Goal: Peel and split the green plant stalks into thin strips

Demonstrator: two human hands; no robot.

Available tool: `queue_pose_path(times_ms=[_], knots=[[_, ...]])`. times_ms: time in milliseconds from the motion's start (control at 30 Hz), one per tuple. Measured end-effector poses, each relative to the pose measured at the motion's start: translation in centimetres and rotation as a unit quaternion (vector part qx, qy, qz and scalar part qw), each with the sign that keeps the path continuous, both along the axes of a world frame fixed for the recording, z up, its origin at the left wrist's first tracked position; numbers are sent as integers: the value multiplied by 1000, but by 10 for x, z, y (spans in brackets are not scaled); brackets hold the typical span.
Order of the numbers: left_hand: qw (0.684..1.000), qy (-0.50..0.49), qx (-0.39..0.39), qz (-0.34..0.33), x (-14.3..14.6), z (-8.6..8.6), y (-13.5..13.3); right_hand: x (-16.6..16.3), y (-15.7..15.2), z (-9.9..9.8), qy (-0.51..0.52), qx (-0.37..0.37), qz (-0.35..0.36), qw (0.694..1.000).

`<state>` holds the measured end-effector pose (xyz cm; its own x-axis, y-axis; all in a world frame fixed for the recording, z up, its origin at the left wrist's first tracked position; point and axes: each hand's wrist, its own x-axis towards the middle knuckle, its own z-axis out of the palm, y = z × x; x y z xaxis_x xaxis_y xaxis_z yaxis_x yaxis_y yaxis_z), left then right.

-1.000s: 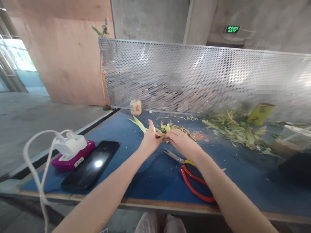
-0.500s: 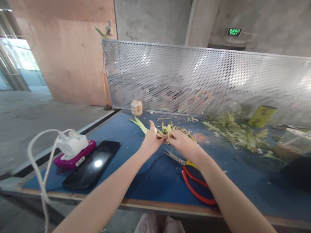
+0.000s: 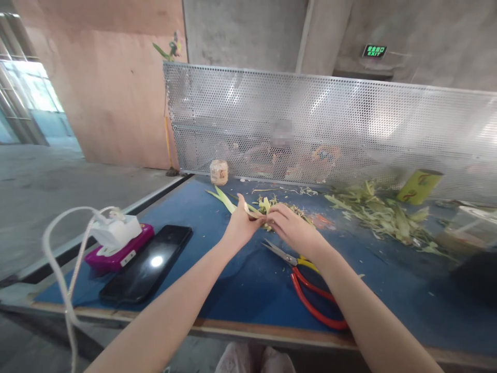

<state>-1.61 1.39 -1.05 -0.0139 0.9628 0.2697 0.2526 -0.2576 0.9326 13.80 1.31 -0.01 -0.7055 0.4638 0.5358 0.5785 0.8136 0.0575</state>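
Note:
My left hand [image 3: 241, 227] is closed around the base of a long green leaf [image 3: 224, 199], whose blades point up and to the left past my thumb. Right against it, the fingers of my right hand [image 3: 289, 224] pinch a pale green leaf strip [image 3: 266, 204] that stands up between the hands. What lies under the fingertips is hidden. Behind both hands is a heap of plant trimmings [image 3: 297, 210]. Scissors [image 3: 290, 259] with red handles lie just below my right hand, blades slightly apart and partly under my forearm.
A black phone [image 3: 149, 267] and a purple power strip [image 3: 134, 247] with a white charger [image 3: 116, 230] lie at left. A wrapped roll [image 3: 219, 172] stands near the perforated metal screen [image 3: 248, 114]. Loose leaves [image 3: 388, 217], a yellow-green can [image 3: 419, 186] and a clear container [image 3: 471, 225] are at right.
The pale leaf strip has tilted and shifted slightly left. My right hand has turned a little, its fingers now closer to my left hand. My left hand is nearly still.

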Motion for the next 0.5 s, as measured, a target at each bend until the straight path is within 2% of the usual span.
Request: queue_pose_path(times_ms=[367,500], knots=[[998,57,22,20,2,-3,-1,-5,2,-5,15,-17,-6,1000],[999,5,30,19,-1,3,-2,-5,-3,-1,67,32,-26,997]])
